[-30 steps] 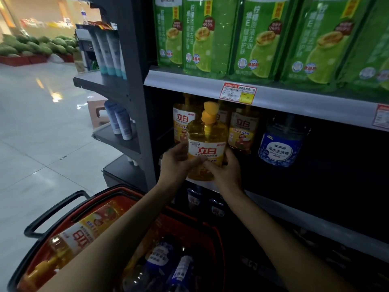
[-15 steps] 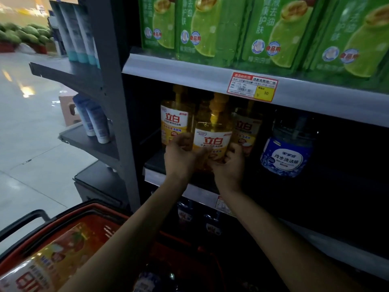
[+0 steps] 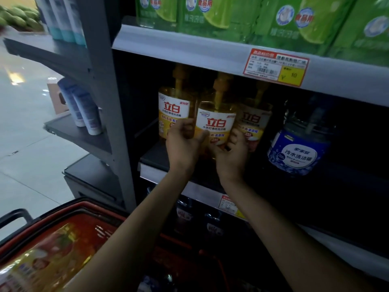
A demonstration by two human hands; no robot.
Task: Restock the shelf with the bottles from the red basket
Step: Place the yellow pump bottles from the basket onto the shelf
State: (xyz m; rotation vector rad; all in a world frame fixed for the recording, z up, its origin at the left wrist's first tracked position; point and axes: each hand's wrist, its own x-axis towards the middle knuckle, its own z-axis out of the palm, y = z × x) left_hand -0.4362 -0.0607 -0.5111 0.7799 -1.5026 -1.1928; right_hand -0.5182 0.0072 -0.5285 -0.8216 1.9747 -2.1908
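A yellow pump bottle (image 3: 216, 121) with a white and red label stands at the front of the dark middle shelf (image 3: 153, 159). My left hand (image 3: 182, 144) grips its left side and my right hand (image 3: 232, 153) grips its lower right side. Two like yellow bottles flank it: one to the left (image 3: 173, 110), one behind to the right (image 3: 253, 121). A blue-labelled clear bottle (image 3: 299, 144) stands further right on the same shelf. The red basket (image 3: 69, 209) is at the bottom left with a large yellow bottle (image 3: 42, 262) lying in it.
Green refill pouches (image 3: 231, 13) fill the shelf above, behind a price tag (image 3: 275, 66). Left side shelves hold white and blue tubes (image 3: 84, 108). Dark bottles stand on the lower shelf (image 3: 185, 213). Shiny floor lies to the left.
Both hands have carried the yellow bottle from in front of the shelf edge onto the shelf, between the other two yellow bottles. The view has moved closer.
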